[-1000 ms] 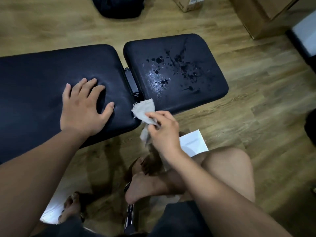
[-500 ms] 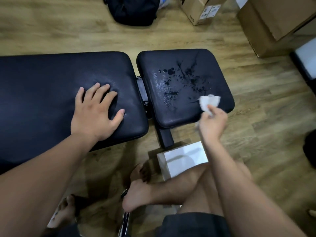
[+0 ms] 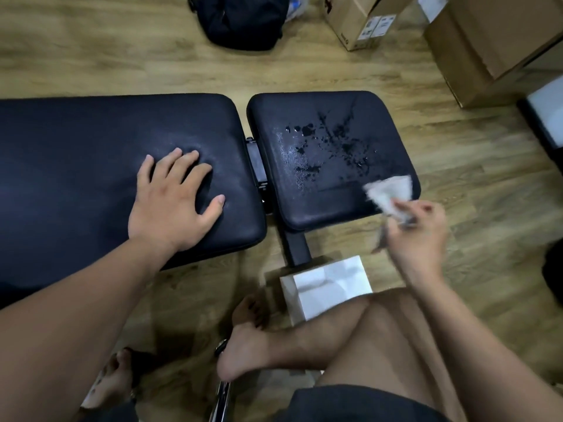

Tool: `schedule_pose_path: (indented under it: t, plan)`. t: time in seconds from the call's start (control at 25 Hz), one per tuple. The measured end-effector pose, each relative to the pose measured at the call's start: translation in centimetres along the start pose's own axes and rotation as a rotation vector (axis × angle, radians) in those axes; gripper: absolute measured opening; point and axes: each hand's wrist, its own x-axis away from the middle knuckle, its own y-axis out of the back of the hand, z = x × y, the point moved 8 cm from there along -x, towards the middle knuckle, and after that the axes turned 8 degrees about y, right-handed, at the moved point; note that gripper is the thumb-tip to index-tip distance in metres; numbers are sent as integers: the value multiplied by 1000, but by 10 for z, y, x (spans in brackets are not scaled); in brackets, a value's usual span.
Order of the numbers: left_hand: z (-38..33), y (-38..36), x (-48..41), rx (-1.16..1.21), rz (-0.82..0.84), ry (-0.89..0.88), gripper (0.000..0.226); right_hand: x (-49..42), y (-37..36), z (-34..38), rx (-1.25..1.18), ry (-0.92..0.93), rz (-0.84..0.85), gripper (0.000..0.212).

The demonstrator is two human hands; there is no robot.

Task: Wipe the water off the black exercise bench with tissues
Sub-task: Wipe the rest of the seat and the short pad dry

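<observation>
The black exercise bench has a long pad (image 3: 91, 166) on the left and a shorter seat pad (image 3: 304, 202) on the right. Water drops and streaks (image 3: 332, 144) lie across the middle of the seat pad. My left hand (image 3: 173, 199) rests flat, fingers spread, on the long pad near its right end. My right hand (image 3: 417, 233) pinches a crumpled white tissue (image 3: 390, 193) at the seat pad's near right corner, just short of the wet patch. The tissue is blurred.
A white tissue box (image 3: 326, 287) sits on the wooden floor under the seat pad, by my bare knee and foot. A dark bag (image 3: 243, 19) and cardboard boxes (image 3: 487, 41) lie on the floor beyond the bench.
My right hand carried the tissue from the gap between the pads rightward to the seat pad's near right corner. The left hand stayed pressed on the long pad.
</observation>
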Motion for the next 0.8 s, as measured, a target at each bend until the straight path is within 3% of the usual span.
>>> schedule_pose_path:
  t: [0.08,0.16,0.24,0.32,0.44,0.52,0.6,0.68,0.8]
  plan:
    - [1,0,0,-8,6,2,69,-50,8,-55,51,-222,-87,41]
    - [0,0,0,-9,11,1,69,-70,-16,-74,48,-338,-62,47]
    - [-1,0,-1,-12,12,2,68,-56,-49,-31,120,-243,-36,32]
    - [0,0,-1,-10,17,5,67,-15,-72,44,102,-9,-59,23]
    - [1,0,1,-3,11,8,66,77,-94,134,-86,257,56,18]
    - [1,0,0,3,10,10,66,110,-94,154,-222,342,152,19]
    - [2,-1,-1,8,6,6,65,93,-75,137,-300,329,76,22]
    - [2,-1,0,13,7,4,66,46,-38,93,-215,220,-100,26]
    - [2,0,-1,7,-5,7,66,-36,2,-11,-24,-84,-244,33]
